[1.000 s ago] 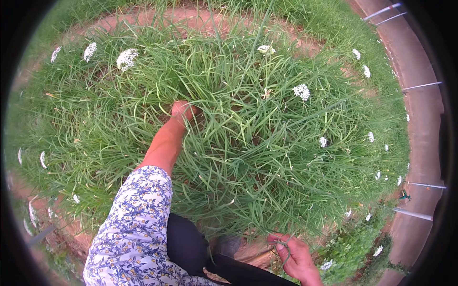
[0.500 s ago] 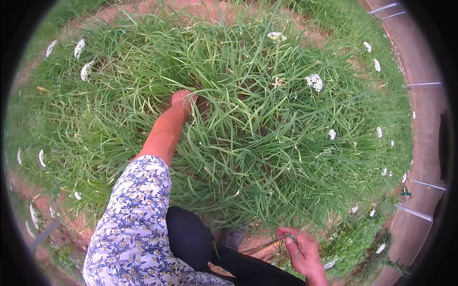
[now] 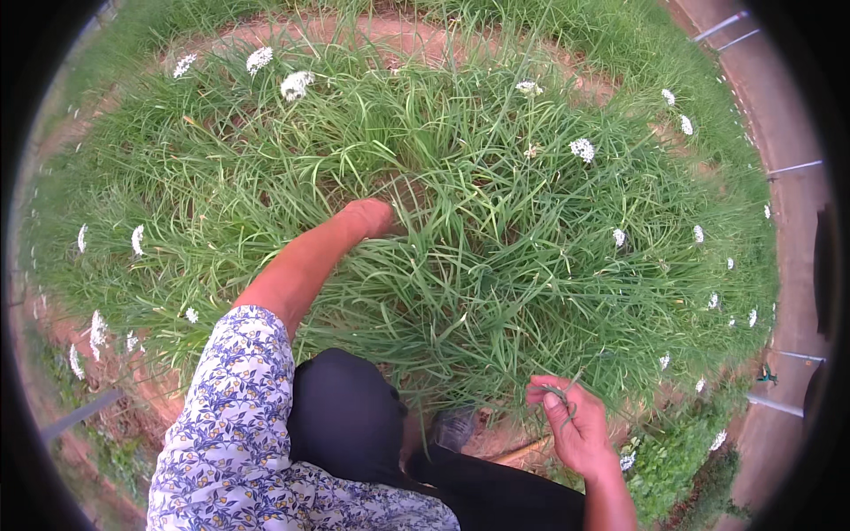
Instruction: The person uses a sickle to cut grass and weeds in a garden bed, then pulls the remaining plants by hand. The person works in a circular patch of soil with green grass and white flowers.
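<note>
A dense bed of long, flat-leaved green plants, which look like garlic chives (image 3: 496, 292), spreads in front of me. My left hand (image 3: 372, 215) reaches low among the leaves near the middle of the bed; its fingers are hidden in them. At the near right, my right hand (image 3: 580, 429) is raised at the bed's edge. Its thumb and fingers pinch a thin green stalk (image 3: 567, 409), which curls over the thumb.
White flower heads (image 3: 297, 85) stand among the leaves. Bare reddish soil (image 3: 381, 35) shows beyond the bed. My bent knee (image 3: 345, 407) and shoe (image 3: 454, 427) are at the near edge. A brown path (image 3: 779, 292) with pale bars runs along the right.
My left hand has moved right and slightly nearer among the leaves. My right hand has risen a little and shifted right, still pinching the stalk. The view has shifted too.
</note>
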Tool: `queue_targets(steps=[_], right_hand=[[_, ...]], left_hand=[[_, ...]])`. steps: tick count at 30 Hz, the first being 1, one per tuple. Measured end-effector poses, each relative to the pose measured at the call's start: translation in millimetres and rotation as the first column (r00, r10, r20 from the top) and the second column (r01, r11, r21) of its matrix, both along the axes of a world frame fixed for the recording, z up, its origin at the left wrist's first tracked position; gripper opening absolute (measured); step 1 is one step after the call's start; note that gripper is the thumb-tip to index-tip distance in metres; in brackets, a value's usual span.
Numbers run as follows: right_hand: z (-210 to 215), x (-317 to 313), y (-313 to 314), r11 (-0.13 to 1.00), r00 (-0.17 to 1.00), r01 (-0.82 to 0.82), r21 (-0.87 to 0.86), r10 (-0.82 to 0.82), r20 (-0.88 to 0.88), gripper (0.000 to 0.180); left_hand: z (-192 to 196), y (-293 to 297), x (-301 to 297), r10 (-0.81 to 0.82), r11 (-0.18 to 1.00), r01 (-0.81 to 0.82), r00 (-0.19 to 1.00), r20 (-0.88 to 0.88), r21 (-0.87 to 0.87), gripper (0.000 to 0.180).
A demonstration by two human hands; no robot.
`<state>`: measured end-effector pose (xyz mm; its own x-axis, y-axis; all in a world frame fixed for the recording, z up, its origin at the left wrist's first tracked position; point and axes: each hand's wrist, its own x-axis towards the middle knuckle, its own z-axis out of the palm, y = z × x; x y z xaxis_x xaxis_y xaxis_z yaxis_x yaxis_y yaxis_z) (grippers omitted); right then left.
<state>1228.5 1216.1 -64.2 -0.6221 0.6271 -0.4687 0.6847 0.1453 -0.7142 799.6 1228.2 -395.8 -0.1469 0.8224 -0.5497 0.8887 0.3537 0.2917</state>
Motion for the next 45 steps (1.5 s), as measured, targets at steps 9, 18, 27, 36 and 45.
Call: queue_targets(steps=[9, 18, 27, 36, 45], right_hand=[[-6, -69, 20, 0.980, 0.902, 0.136, -0.144, -0.183, -0.391, 0.034], [-10, -141, 56, 0.936, 0.767, 0.251, -0.246, -0.347, -0.539, 0.046], [-62, -150, 67, 0.925, 0.757, 0.307, 0.225, -0.095, -0.646, 0.049], [-64, -152, 67, 0.634, 0.901, -0.028, 0.773, 0.351, -0.255, 0.068], [-20, -177, -3, 0.864, 0.850, -0.008, 0.504, 0.271, -0.452, 0.064]], left_hand=[[189, -20, -14, 0.255, 0.943, -0.331, 0.798, 0.546, 0.044, 0.021], [347, -20, 96, 0.082, 0.819, -0.537, 0.458, 0.885, 0.202, 0.020], [346, -41, 158, 0.069, 0.652, -0.726, 0.344, 0.937, 0.219, 0.036], [298, -26, 172, 0.065, 0.220, -0.964, 0.165, 0.984, 0.147, 0.015], [389, -138, 53, -0.190, 0.154, -0.913, 0.347, 0.918, 0.377, 0.016]])
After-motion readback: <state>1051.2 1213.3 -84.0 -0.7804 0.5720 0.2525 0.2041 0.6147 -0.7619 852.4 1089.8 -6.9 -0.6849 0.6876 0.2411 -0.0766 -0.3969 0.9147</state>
